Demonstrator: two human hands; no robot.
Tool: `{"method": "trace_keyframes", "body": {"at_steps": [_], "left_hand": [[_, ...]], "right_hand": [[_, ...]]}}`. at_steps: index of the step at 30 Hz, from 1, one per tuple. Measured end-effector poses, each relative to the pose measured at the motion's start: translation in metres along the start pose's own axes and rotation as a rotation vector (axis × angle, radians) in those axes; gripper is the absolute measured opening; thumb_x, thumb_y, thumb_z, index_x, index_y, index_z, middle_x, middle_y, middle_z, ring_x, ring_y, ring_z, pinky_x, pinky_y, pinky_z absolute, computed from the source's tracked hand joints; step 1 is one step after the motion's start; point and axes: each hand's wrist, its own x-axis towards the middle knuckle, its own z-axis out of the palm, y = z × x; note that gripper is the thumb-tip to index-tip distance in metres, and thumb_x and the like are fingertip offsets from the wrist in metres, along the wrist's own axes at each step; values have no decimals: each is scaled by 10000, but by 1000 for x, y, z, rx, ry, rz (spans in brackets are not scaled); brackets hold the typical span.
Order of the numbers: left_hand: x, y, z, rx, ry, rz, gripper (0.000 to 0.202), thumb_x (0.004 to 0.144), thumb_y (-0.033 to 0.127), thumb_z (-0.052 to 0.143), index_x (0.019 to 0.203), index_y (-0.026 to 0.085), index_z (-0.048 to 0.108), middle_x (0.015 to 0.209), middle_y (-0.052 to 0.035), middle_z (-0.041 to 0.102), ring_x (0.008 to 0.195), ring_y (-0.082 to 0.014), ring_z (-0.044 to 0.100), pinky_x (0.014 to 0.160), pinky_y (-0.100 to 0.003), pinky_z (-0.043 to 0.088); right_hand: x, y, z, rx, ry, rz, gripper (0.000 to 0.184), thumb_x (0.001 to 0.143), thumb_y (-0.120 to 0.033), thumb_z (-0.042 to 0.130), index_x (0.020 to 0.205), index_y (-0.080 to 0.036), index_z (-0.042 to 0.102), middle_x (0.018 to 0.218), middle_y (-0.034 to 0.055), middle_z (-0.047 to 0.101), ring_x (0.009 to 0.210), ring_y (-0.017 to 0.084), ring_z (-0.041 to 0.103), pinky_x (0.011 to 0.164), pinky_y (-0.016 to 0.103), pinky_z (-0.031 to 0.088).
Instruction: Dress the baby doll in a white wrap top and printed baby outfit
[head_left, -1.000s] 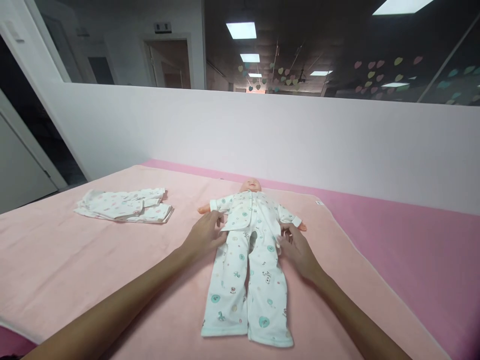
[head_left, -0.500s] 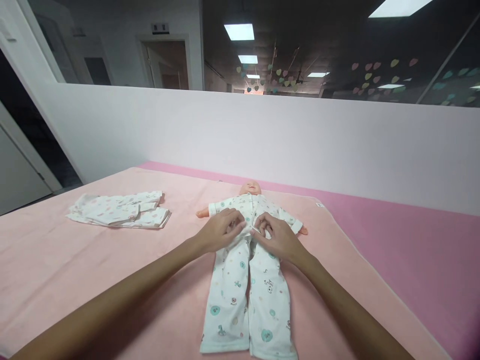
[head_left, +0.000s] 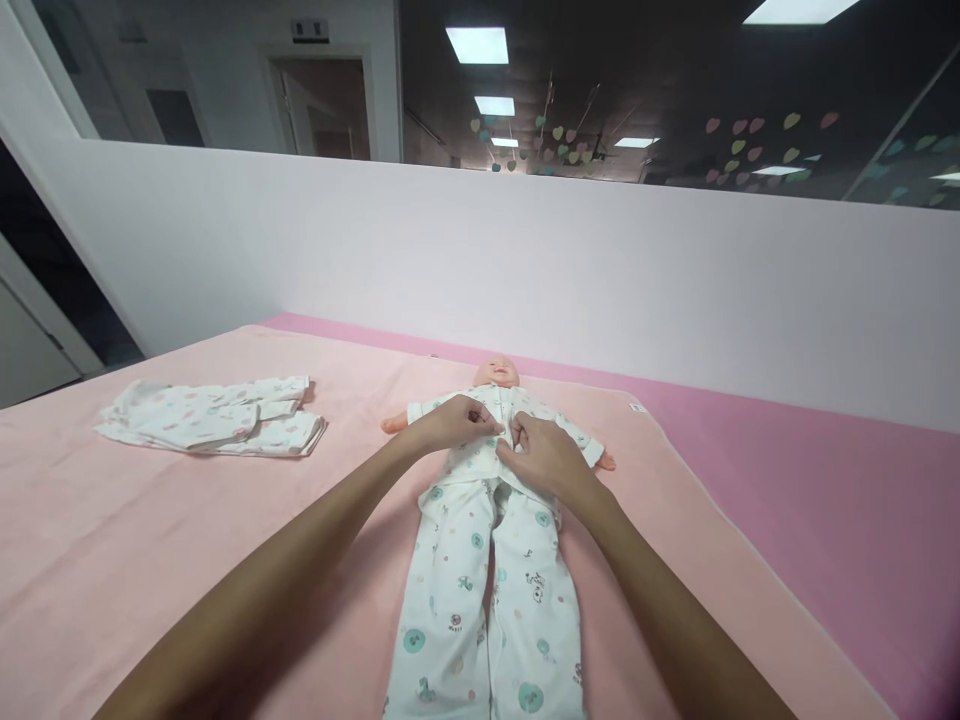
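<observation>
Both hands are shifted since the earlier frames: from the sides of the doll's hips they are brought to the middle of its front, and from there a little higher, toward the chest. With this, attention is moved from the waist to the front opening of the printed top (head_left: pixel 474 462), which is now being worked at its edges.

At the far left, folded clothes (head_left: pixel 214 418) are laid on the pink blanket (head_left: pixel 112 530), well apart from the hands and untouched. Further right, one bare hand of the doll (head_left: pixel 497 370) is left uncovered beyond its cuff. Over the chest, the left hand (head_left: pixel 456 422) is held with thumb and fingertips drawn together, and the edge of the top appears to be pinched there. Below, the printed trousers (head_left: pixel 480 600) are spread flat, and their waist is covered by the hem of the top. Just beside the left hand, the right hand (head_left: pixel 549 455) is curled in, the other side of the opening apparently pinched between thumb and forefinger. Whether a fastener is gripped cannot be told, being too small and partly hidden. At the right, the doll's other hand is seen past its sleeve, near the blanket's edge.
</observation>
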Motion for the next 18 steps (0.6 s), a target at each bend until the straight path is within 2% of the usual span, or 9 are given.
{"method": "trace_keyframes", "body": {"at_steps": [3, 6, 12, 15, 18], "left_hand": [[0, 1, 1, -13, -24, -19, 388, 787, 556, 774, 830, 171, 778, 722, -21, 623, 629, -141, 476, 575, -289, 326], [2, 0, -1, -58, -49, -29, 417, 748, 567, 814, 845, 163, 779, 761, -22, 630, 659, -138, 477, 599, -286, 337], [3, -3, -4, -79, -71, -22, 418, 738, 584, 827, 825, 179, 771, 758, -23, 638, 700, -162, 514, 634, -298, 355], [5, -5, -3, -90, -43, -20, 404, 741, 571, 816, 802, 175, 768, 734, -32, 649, 702, -179, 545, 636, -306, 377], [7, -8, -1, -73, -49, -31, 353, 769, 526, 787, 832, 179, 788, 772, -28, 675, 706, -169, 554, 650, -301, 387]], "right_hand": [[3, 2, -3, 69, -24, 2, 298, 911, -358, 581, 736, -241, 370, 633, -39, 496, 607, 165, 444, 578, 322, 283], [4, 1, -9, 202, -89, -4, 213, 921, -339, 549, 782, -243, 419, 675, -53, 484, 650, 161, 456, 610, 308, 327], [3, 4, -22, 363, -166, -17, 106, 966, -293, 477, 910, -251, 555, 790, -51, 552, 721, 160, 479, 662, 297, 354], [4, 13, -27, 412, -199, -35, 138, 962, -271, 497, 1001, -272, 629, 864, -41, 607, 753, 162, 504, 675, 293, 374], [6, 22, -27, 493, -226, -78, 160, 969, -285, 546, 1062, -280, 677, 1031, -17, 685, 810, 161, 548, 736, 302, 437]]}}
